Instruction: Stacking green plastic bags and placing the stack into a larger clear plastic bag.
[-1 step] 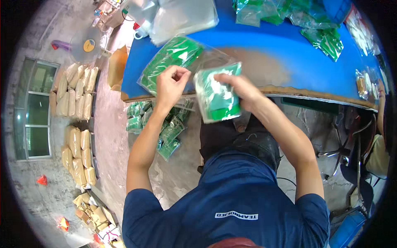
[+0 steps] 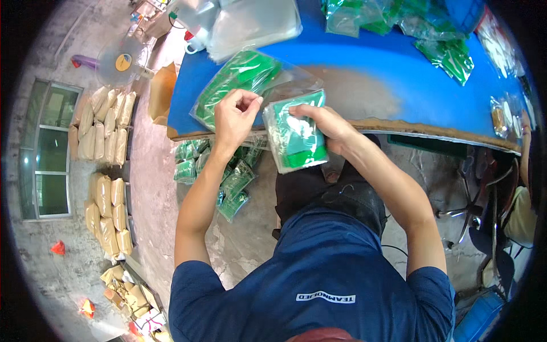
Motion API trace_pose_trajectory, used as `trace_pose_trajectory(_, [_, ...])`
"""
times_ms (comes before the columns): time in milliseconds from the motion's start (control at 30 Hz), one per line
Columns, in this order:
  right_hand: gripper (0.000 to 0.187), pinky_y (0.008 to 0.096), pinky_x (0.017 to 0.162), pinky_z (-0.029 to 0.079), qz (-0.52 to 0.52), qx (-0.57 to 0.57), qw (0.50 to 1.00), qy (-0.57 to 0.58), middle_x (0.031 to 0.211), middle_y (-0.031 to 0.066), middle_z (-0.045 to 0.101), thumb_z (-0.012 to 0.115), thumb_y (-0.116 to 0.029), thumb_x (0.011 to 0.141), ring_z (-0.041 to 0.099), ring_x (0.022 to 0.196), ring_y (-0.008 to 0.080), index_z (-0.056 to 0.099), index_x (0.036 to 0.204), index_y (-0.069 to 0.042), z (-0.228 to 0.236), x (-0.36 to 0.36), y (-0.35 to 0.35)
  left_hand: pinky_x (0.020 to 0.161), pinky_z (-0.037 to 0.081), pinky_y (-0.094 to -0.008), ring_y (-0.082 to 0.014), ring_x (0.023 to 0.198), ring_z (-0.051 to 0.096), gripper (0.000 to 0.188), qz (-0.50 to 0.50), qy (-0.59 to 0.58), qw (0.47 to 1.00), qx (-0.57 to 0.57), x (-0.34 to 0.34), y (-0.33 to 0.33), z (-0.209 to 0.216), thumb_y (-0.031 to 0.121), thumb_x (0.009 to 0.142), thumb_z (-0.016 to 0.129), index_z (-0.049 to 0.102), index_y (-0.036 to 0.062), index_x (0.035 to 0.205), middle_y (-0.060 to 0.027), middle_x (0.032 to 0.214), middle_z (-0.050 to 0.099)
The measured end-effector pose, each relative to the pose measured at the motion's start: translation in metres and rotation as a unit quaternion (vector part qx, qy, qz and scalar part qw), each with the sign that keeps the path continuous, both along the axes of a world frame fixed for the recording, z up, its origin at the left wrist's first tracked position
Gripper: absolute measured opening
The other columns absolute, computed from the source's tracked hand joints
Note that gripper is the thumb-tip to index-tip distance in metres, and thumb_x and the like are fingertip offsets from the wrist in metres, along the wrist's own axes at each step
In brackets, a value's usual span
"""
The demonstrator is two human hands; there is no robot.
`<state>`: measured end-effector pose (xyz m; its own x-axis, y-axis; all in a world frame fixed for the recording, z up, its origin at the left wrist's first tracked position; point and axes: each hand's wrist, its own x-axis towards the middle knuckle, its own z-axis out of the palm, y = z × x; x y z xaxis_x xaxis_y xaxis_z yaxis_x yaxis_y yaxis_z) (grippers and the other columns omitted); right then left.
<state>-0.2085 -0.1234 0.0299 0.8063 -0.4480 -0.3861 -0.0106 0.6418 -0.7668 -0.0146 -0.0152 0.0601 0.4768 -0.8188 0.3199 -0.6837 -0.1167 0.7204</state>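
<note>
Green film caught the light on a shiny packet that I saw just off the centre of my head view, toward one o'clock. My right hand had its grip closed around the packet's right side, thumb laid across the upper face; whether it was one packet or several together, I could not tell. It overlapped the brown front edge of the blue surface, with its lower end out over my lap. Toward eleven o'clock, my left hand had thumb and forefinger drawn together; I could not tell whether that grip pinched any film. Behind the left hand lay a larger green bag in clear plastic, flat on the surface. At twelve sat a stack of clear bags, and near two o'clock spread more green packages. Below the surface, close in toward nine, a heap of small green packs rested on the floor. Farther out, between nine and ten, tan sacks stood in rows near a window. A blue crate showed at four.
</note>
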Motion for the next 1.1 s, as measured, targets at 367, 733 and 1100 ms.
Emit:
trace_pose_trajectory(367, [0.053,0.0373,0.084,0.057,-0.173,-0.035,0.983,0.057,0.105,0.0149,0.070,0.072,-0.032,0.086,0.070,0.092,0.0236,0.060,0.120,0.007,0.001,-0.031,-0.041,0.057,0.046,-0.0267,-0.0114,0.062,0.055,0.008,-0.016,-0.147,0.987,-0.057,-0.009,-0.003,0.008,0.005,0.082,0.076,0.070,-0.0003,0.084,-0.0053,0.072,0.061])
trace_pose_trajectory(733, [0.039,0.0357,0.077,0.057,-0.110,-0.144,0.982,-0.044,0.096,0.0108,0.073,0.074,-0.027,0.085,0.070,0.082,0.0200,0.069,0.109,0.003,0.064,-0.016,-0.024,0.058,0.044,-0.0229,-0.0065,0.062,0.054,0.008,-0.011,-0.076,0.996,-0.036,-0.002,-0.011,-0.006,0.005,0.085,0.074,0.072,-0.0005,0.090,-0.0017,0.073,0.063])
trace_pose_trajectory(1100, [0.048,0.0412,0.080,0.060,0.001,-0.010,0.999,0.049,0.101,0.0174,0.070,0.071,-0.030,0.086,0.072,0.089,0.0268,0.060,0.118,0.005,0.032,-0.010,-0.037,0.057,0.042,-0.0209,-0.0033,0.063,0.051,0.007,-0.012,-0.076,0.994,-0.079,-0.008,-0.002,0.002,0.005,0.086,0.075,0.071,-0.0010,0.088,0.0012,0.072,0.061])
